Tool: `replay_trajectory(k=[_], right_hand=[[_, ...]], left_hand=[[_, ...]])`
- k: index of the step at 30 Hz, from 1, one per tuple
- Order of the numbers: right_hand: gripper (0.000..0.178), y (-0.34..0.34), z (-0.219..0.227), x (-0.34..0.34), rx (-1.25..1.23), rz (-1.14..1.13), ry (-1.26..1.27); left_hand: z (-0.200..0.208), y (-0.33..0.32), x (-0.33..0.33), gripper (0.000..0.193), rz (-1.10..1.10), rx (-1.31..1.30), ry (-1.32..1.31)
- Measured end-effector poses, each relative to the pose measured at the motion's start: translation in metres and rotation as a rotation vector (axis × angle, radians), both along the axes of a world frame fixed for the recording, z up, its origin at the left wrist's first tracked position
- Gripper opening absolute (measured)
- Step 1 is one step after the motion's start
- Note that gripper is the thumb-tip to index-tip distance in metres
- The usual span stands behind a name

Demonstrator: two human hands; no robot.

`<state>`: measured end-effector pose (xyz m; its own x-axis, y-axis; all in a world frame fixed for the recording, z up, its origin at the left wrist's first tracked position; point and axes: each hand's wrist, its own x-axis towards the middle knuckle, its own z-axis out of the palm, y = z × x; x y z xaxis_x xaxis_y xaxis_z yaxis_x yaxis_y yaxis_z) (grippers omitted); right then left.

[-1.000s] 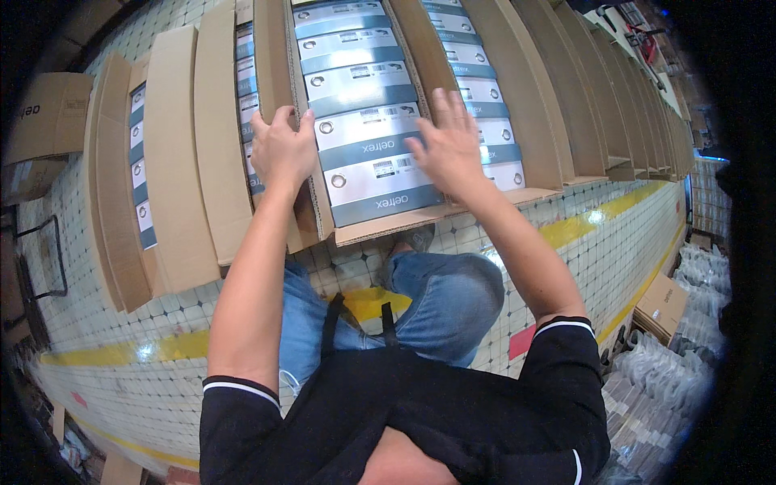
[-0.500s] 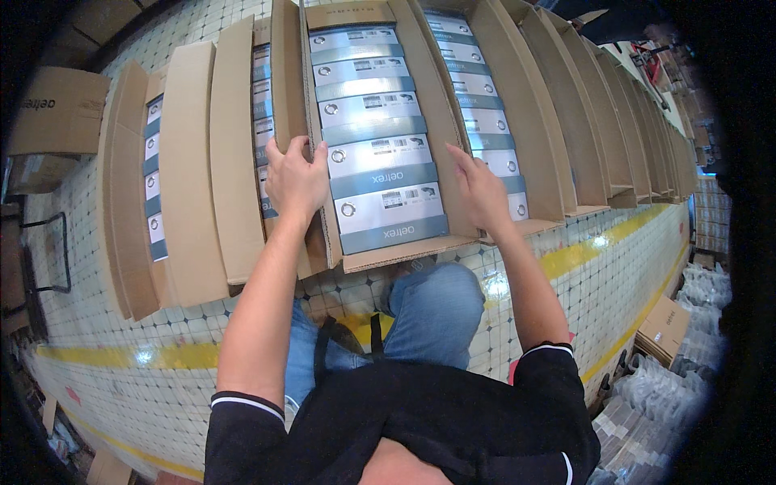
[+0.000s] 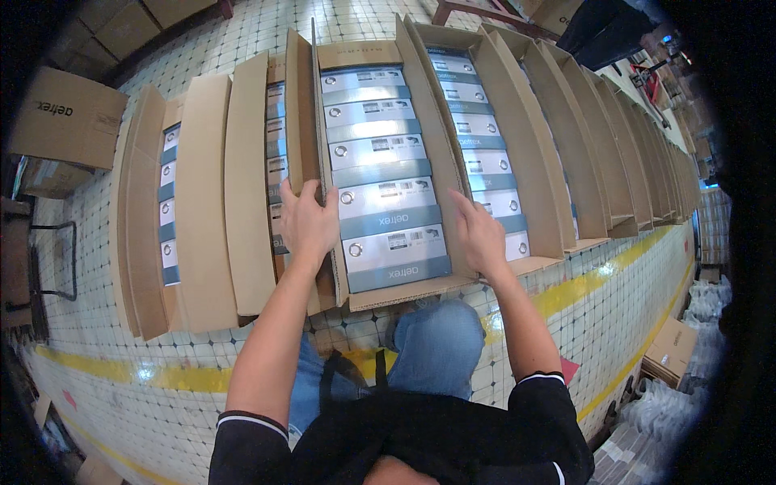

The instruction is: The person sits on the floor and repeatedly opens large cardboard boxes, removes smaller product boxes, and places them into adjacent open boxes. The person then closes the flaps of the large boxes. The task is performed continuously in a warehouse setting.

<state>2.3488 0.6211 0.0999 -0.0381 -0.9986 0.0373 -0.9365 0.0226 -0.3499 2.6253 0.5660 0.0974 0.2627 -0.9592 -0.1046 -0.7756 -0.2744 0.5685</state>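
In front of me stands an open cardboard carton packed with a row of white and blue-grey shoe boxes [image 3: 394,247]. My left hand [image 3: 309,220] is closed over the carton's left flap [image 3: 322,121], fingers on its outer side and thumb toward the boxes. On the opposite side, my right hand [image 3: 482,238] pinches the edge of the right flap [image 3: 432,121], its index finger lying along the cardboard. Both long flaps stand up, while the short near flap [image 3: 412,293] is folded outward toward my knees. Part of each hand's grip is hidden by the cardboard.
More open cartons of shoe boxes flank this one, including a carton [image 3: 202,202] at left and a long row [image 3: 582,145] at right. A closed carton [image 3: 69,117] and a black metal frame [image 3: 65,259] stand far left. Plastic-wrapped stacks [image 3: 647,404] lie at right.
The whole row of cartons sits lower in the picture as the view shifts. Both hands stay on the same two flaps, with little change in their grip.
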Motion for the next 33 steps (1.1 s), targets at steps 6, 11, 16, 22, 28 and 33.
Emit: replay_trajectory(k=[6, 11, 16, 22, 28, 33], right_hand=[[0.037, -0.001, 0.009, 0.006, 0.065, 0.0, -0.035], [0.04, -0.025, 0.034, 0.02, -0.051, 0.109, 0.303], [0.052, -0.168, 0.048, 0.043, 0.077, 0.181, -1.04], [0.067, -0.373, -0.022, 0.092, 0.428, -0.458, -1.72], [0.088, -0.458, -0.075, 0.1, 0.246, -0.539, -1.795], [0.1, -0.491, 0.028, 0.112, -0.166, -0.262, -2.194]], left_hand=[[0.0, 0.0, 0.0, 0.043, 0.004, -0.018, -0.006], [-0.003, -0.001, -0.003, 0.042, 0.001, -0.047, -0.048], [-0.004, -0.002, -0.004, 0.038, 0.0, -0.073, -0.034], [-0.006, -0.002, -0.003, 0.042, 0.0, -0.071, -0.028], [-0.006, -0.004, -0.002, 0.042, 0.016, -0.054, -0.002], [-0.002, -0.004, -0.003, 0.042, 0.011, -0.035, -0.02]])
